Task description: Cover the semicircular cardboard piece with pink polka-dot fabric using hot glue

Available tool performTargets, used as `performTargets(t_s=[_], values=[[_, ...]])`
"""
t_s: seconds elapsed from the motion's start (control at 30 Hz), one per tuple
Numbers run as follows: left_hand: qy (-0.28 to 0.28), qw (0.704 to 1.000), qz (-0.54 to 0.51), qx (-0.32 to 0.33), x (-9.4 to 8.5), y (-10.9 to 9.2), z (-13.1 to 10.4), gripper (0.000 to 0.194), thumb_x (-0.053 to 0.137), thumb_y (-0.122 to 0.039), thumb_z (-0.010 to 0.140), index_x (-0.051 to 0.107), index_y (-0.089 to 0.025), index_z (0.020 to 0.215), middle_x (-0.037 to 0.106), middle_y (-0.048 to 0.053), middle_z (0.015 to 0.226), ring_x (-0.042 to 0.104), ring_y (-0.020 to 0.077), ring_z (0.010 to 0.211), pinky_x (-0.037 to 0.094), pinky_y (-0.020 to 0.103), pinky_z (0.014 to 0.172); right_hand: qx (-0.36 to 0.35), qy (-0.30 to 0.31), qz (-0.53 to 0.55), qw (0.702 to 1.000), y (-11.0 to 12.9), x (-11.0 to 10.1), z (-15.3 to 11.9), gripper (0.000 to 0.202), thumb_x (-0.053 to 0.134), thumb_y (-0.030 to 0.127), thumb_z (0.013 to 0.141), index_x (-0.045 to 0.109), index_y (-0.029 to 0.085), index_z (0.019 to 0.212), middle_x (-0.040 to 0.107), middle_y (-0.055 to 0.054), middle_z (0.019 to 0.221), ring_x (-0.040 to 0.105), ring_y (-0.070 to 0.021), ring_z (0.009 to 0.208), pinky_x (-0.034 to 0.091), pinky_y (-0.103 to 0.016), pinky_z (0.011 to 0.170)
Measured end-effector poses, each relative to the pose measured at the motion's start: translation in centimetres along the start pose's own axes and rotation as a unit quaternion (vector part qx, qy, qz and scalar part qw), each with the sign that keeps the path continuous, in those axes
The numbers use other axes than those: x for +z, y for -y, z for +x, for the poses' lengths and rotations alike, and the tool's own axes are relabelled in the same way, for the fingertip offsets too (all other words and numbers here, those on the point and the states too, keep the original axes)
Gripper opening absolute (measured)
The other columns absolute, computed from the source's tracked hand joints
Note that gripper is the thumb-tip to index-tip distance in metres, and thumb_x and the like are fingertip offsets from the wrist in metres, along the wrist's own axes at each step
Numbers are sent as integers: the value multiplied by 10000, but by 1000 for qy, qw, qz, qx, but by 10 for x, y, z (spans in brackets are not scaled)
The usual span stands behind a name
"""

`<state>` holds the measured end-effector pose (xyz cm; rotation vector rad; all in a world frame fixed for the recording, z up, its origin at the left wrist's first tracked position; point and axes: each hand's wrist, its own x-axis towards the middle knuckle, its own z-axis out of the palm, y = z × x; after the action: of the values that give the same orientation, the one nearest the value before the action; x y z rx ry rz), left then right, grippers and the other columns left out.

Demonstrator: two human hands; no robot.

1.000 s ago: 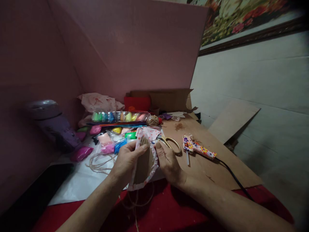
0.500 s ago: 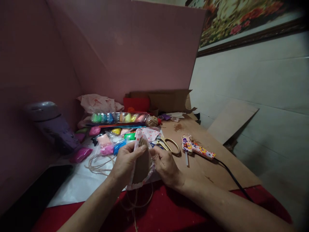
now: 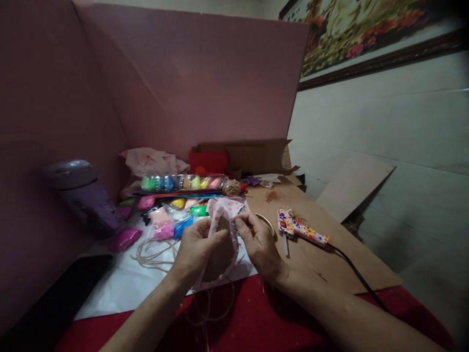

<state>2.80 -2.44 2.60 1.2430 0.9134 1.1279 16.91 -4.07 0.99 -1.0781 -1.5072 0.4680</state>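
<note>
My left hand (image 3: 200,247) grips a small piece of brown cardboard (image 3: 220,254) edged with white fabric with red dots (image 3: 219,208), thumb on the cardboard face. The fingers of my right hand (image 3: 262,249) are pinched together at the upper right edge of this piece; what lies between the fingertips is too small to make out. Thin twine (image 3: 232,298) hangs in loops below the piece. Behind my right hand, gold-handled scissors (image 3: 269,222) are mostly hidden.
To the right lies a flower-patterned glue gun (image 3: 302,230) with a black cord on a cardboard sheet (image 3: 351,269). Coiled twine (image 3: 150,254), bags of coloured clay (image 3: 161,230) and a twine ball (image 3: 231,187) are at left and behind. A purple bottle (image 3: 86,195) stands far left.
My right hand has moved slightly right and up from the piece's edge, covering more of the scissors. My left hand keeps its hold, and the camera view has shifted slightly.
</note>
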Motion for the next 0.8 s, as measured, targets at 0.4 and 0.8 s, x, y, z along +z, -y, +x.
performTargets(t_s=[0.4, 0.8], values=[[-4, 997, 82, 13, 12, -6, -7, 193, 658, -222, 621, 646, -111, 778, 640, 17, 633, 527, 129, 534, 403, 240, 520, -18, -31, -50, 998, -4, 0, 0, 84, 496, 211, 812, 515, 170, 741, 542, 3, 681, 509, -125, 627, 399, -227, 595], [-8, 997, 83, 7, 8, -3, -4, 250, 678, -238, 618, 656, -101, 826, 661, 44, 679, 552, 147, 578, 413, 249, 547, 3, -44, -103, 994, -3, 2, 2, 203, 506, 271, 816, 501, 174, 638, 524, 12, 598, 482, -120, 568, 362, -232, 564]])
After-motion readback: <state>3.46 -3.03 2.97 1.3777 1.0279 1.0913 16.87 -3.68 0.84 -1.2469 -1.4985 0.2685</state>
